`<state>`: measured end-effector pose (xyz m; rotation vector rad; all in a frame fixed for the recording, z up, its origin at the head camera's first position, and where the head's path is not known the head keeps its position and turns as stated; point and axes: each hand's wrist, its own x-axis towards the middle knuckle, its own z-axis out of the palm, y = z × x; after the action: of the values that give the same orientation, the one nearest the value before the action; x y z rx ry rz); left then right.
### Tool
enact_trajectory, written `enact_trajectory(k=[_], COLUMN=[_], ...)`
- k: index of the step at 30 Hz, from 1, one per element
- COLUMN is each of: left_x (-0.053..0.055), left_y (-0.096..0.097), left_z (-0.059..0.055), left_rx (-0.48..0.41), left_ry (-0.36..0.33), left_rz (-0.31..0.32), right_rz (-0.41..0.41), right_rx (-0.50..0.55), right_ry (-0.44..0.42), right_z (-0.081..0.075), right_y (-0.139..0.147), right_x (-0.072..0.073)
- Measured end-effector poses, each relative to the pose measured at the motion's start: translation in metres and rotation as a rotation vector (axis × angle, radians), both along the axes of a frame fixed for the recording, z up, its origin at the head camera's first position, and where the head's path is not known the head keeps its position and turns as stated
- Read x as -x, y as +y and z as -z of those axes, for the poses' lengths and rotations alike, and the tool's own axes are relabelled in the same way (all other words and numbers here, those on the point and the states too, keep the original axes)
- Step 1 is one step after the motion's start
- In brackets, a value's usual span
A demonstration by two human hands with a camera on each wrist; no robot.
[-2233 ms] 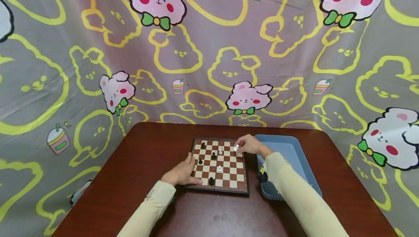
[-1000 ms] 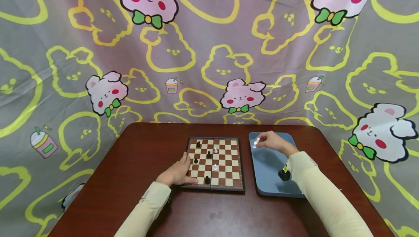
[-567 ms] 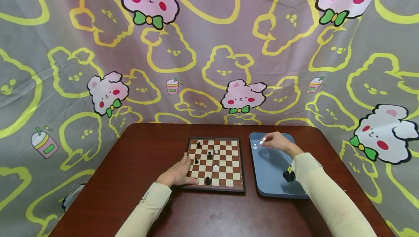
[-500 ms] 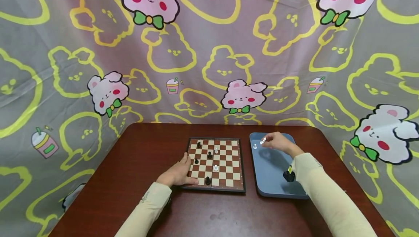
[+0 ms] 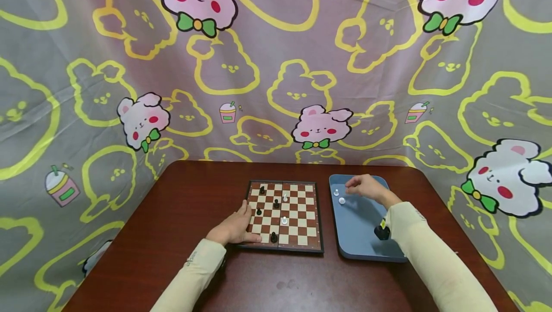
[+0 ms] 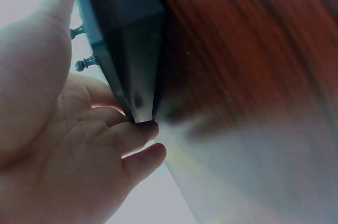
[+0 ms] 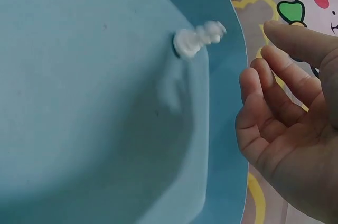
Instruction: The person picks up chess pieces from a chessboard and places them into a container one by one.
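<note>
My left hand (image 5: 235,225) rests on the left edge of a brown-and-cream chessboard (image 5: 302,243). Its thumb lies over the near left corner, and the left wrist view shows its fingertips at the board's dark side. Several black chess pieces (image 5: 273,237) and two white ones (image 5: 284,220) stand on the board. Over the far end of a blue tray (image 5: 360,249), my right hand (image 5: 366,187) is empty, fingers loosely bent. One white chess piece (image 5: 336,192) is upright in the tray. Another white chess piece (image 7: 198,39), blurred and tilted, is just off the right fingertips.
A dark wooden table (image 5: 198,187) carries the board, with the tray to its right and a narrow strip of table between them. Behind and at both sides hangs a printed cloth (image 5: 276,125).
My right hand has carried a white chess piece from the board's far right corner to the tray and let it go there. The left hand has stayed on the board.
</note>
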<state>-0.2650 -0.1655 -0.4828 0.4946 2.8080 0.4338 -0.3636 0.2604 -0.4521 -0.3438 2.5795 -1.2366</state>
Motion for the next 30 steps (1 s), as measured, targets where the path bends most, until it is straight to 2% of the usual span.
enact_trajectory(k=[8,13,20,30], left_x=[0.0,0.0,0.0,0.0], left_y=[0.0,0.0,0.001,0.0], left_z=[0.001,0.002,0.001,0.001], left_rx=[-0.004,-0.004,-0.008,-0.007], left_ry=[0.0,0.005,0.006,-0.002], left_rz=[0.001,0.002,-0.006,-0.01], right_rz=[0.001,-0.028,-0.07,-0.115], right_rx=[-0.007,-0.028,-0.045,-0.058], right_ry=[0.011,0.055,0.121,0.116], right_z=[-0.002,-0.008,-0.016,-0.024], right_y=[-0.001,-0.007,-0.028,-0.061], right_x=[0.0,-0.003,-0.013,-0.032])
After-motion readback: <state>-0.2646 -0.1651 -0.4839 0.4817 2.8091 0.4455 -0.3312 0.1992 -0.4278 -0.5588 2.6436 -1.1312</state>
